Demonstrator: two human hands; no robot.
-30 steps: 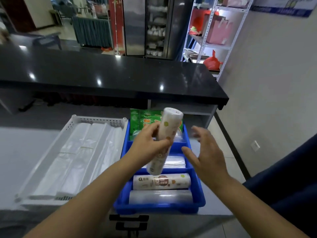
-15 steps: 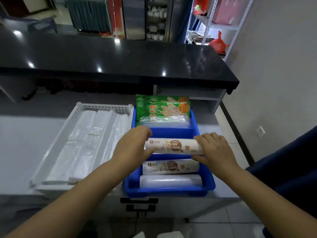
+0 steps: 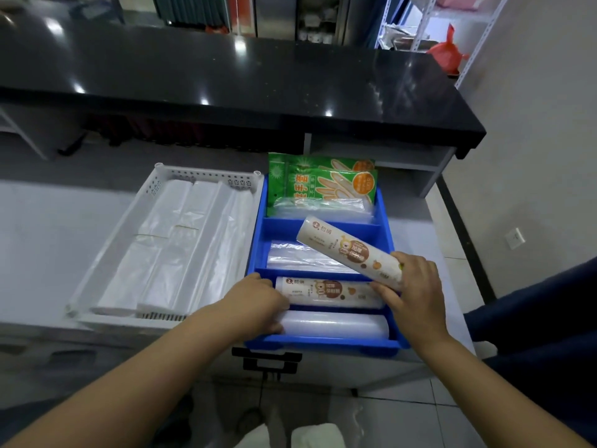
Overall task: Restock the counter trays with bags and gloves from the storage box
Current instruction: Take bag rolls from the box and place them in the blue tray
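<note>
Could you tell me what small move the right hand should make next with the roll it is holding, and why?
Probably lower the raised roll flat into the blue tray. The right hand grips only its near end, so it tilts over the dividers, while the left hand rests on the front rolls.

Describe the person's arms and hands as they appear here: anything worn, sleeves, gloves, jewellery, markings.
Both forearms are bare all the way to the bottom edge of the picture; no sleeve shows on either. The left hand and the right hand wear no gloves. No watch, bracelet or ring is visible on the parts that show, and no markings can be made out.
</note>
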